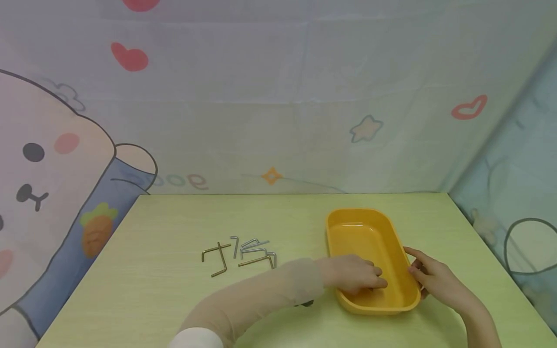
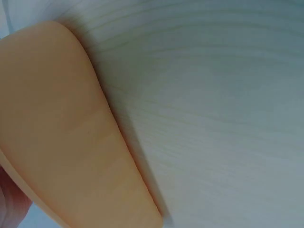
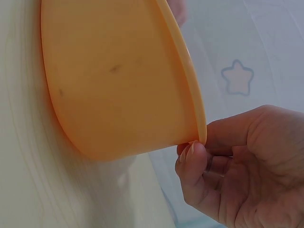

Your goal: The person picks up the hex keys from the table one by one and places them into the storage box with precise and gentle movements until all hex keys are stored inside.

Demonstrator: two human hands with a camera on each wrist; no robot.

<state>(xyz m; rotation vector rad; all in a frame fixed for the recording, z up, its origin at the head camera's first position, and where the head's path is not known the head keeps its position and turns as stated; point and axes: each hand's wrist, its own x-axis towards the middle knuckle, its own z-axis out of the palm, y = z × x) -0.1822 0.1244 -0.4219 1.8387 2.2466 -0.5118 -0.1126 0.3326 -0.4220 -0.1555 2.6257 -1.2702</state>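
Note:
An orange oblong tray (image 1: 363, 237) lies on the pale wooden table (image 1: 165, 295), right of centre. My left hand (image 1: 354, 276) reaches over the tray's near left rim, palm down, fingers inside on its floor; whether they hold anything is hidden. My right hand (image 1: 418, 275) pinches the tray's right rim near its front corner. In the right wrist view the thumb of that hand (image 3: 192, 159) presses under the lip of the tray (image 3: 118, 80). The left wrist view shows only the tray's outer wall (image 2: 66, 137) and the table (image 2: 213, 118).
Several L-shaped hex keys (image 1: 239, 252), some silver and some brass-coloured, lie loose on the table left of the tray. A printed cloth backdrop (image 1: 278, 106) hangs behind the table and along both sides. The table's right edge runs close to the tray.

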